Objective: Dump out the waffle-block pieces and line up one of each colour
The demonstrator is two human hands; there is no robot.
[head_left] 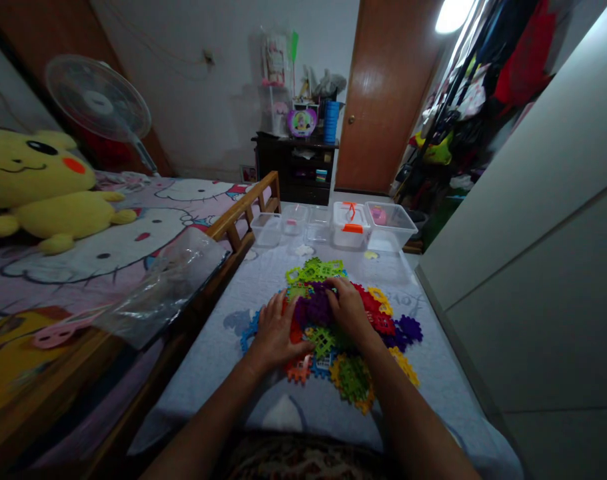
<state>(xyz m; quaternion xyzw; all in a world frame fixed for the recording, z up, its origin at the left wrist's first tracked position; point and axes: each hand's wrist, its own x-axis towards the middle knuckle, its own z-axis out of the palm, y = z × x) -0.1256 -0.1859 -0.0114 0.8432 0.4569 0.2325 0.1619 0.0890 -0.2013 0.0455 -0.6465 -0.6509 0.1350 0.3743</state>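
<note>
A heap of colourful plastic toy pieces with toothed, gear-like edges lies on the cloth-covered table. My left hand [276, 337] rests on the heap's left side, fingers stretched out and thumb apart, next to orange and blue pieces. My right hand [350, 310] reaches into the middle, its fingers bent onto purple gear pieces [319, 307]. Between the hands sits a green lattice piece [321, 343]. Lime green pieces [316, 269] lie at the far side, red ones [382, 322] to the right. Nearer me is a green and yellow round piece [353, 379]. The hands partly cover the heap.
Clear plastic boxes [267, 230] line the table's far end, with a lidded box with orange clips [350, 227] among them. A wooden bed rail [243, 230] runs along the left, a plastic bag [163, 287] over it. A white cabinet [548, 267] stands right.
</note>
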